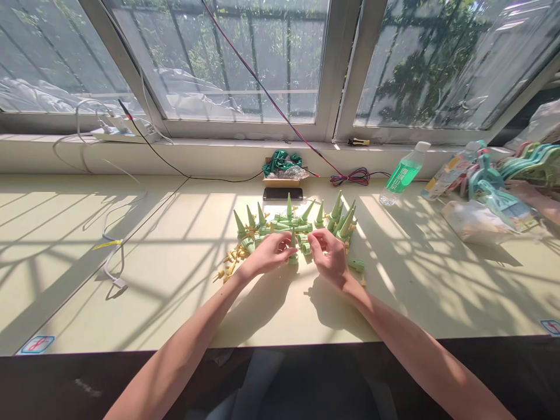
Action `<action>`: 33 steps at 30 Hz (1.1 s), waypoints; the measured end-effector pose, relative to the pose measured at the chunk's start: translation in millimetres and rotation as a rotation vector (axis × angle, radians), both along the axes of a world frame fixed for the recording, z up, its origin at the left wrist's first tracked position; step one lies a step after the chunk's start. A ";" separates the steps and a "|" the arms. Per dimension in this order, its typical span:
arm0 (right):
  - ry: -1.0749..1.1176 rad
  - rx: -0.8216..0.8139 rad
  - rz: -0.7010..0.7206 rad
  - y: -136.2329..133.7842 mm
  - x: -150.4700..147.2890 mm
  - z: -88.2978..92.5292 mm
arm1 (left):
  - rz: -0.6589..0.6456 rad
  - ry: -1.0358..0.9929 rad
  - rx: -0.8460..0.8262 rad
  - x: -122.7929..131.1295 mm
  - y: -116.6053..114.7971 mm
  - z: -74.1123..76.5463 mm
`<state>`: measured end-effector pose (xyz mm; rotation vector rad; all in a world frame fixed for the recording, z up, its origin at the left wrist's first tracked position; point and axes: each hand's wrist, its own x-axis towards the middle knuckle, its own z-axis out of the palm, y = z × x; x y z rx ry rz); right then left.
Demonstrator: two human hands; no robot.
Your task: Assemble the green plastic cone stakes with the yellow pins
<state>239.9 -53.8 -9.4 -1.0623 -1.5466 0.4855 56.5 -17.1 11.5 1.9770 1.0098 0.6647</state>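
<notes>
Both my hands meet over a pile of green plastic cones point(294, 221) on the pale table point(175, 291). My left hand point(268, 254) is closed around one upright green cone point(292, 249), its tip pointing up. My right hand point(329, 254) has its fingers pinched together just right of that cone, over a short green piece point(305, 248); what it pinches is too small to name. Small yellow pieces point(231, 261) lie scattered left of my left hand. Another green piece point(356, 264) lies on its side right of my right hand.
A black phone point(282, 193) and a small box with green items point(282, 165) sit behind the pile. A green-labelled bottle point(402, 174) and bagged coloured goods point(485, 186) are at the right. Cables point(109, 233) trail from a power strip point(118, 129) at the left.
</notes>
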 end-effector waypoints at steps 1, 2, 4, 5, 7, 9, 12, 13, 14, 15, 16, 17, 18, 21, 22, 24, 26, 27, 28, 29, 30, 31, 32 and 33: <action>0.003 -0.003 -0.002 0.0 0.2 -0.3 | -0.012 0.001 -0.009 -0.4 0.1 0.1; 0.005 -0.007 -0.002 0.0 0.3 -0.5 | -0.024 0.006 -0.018 -0.8 0.2 0.4; 0.004 -0.013 0.001 -0.1 0.5 -0.5 | -0.040 0.019 -0.028 -1.1 -0.1 1.3; 0.002 -0.017 0.003 -0.2 0.6 -0.3 | -0.043 0.025 -0.030 -1.1 -0.3 1.6; 0.002 -0.027 0.004 -0.2 0.6 0.3 | -0.037 0.031 -0.030 -0.5 -0.8 1.9; 0.008 -0.041 0.004 0.1 0.6 0.8 | -0.027 0.034 -0.023 0.4 -1.2 1.7; 0.026 -0.058 0.011 1.4 1.0 0.4 | -0.023 0.035 -0.012 1.3 -2.1 1.4; 0.033 -0.063 0.014 2.0 1.4 -0.1 | -0.023 0.035 -0.005 1.2 -2.4 1.6; 0.040 -0.069 0.016 2.6 1.9 -0.6 | -0.025 0.038 0.005 0.9 -2.7 1.9; 0.046 -0.074 0.017 3.2 2.4 -1.2 | -0.029 0.044 0.018 0.3 -2.9 2.5; 0.050 -0.077 0.018 3.8 3.0 -1.7 | -0.038 0.054 0.031 -0.4 -3.1 3.2; 0.051 -0.078 0.016 4.2 3.5 -2.1 | -0.053 0.063 0.042 -1.2 -3.3 4.2; 0.050 -0.076 0.012 4.5 3.9 -2.4 | -0.070 0.068 0.046 -1.9 -3.4 5.2; 0.043 -0.065 0.001 5.0 4.6 -2.7 | -0.077 0.019 0.021 -2.2 -3.1 8.1; 0.040 -0.065 0.001 5.0 4.7 -2.9 | -0.060 -0.017 0.005 -1.5 -2.9 8.8; 0.045 -0.067 0.006 5.2 4.7 -3.7 | -0.008 -0.097 -0.028 0.7 -2.5 9.3; 0.064 -0.072 0.013 5.6 4.7 -5.1 | 0.041 -0.170 -0.058 3.4 -2.3 9.1; 0.076 -0.077 0.016 5.9 4.7 -5.9 | 0.063 -0.203 -0.077 4.7 -2.5 8.8; 0.090 -0.082 0.019 6.2 4.7 -6.6 | 0.083 -0.236 -0.101 5.9 -2.8 8.4; 0.103 -0.089 0.024 6.6 4.6 -7.2 | 0.097 -0.268 -0.127 6.9 -3.3 8.1; 0.116 -0.097 0.032 6.9 4.5 -7.5 | 0.109 -0.300 -0.155 7.8 -4.0 7.8; 0.129 -0.103 0.043 7.1 4.4 -7.6 | 0.118 -0.329 -0.180 8.5 -4.7 7.6; 0.142 -0.110 0.058 7.3 4.2 -7.5 | 0.125 -0.352 -0.201 9.1 -5.4 7.4; 0.157 -0.118 0.075 7.3 4.0 -7.2 | 0.132 -0.368 -0.221 9.6 -6.1 7.3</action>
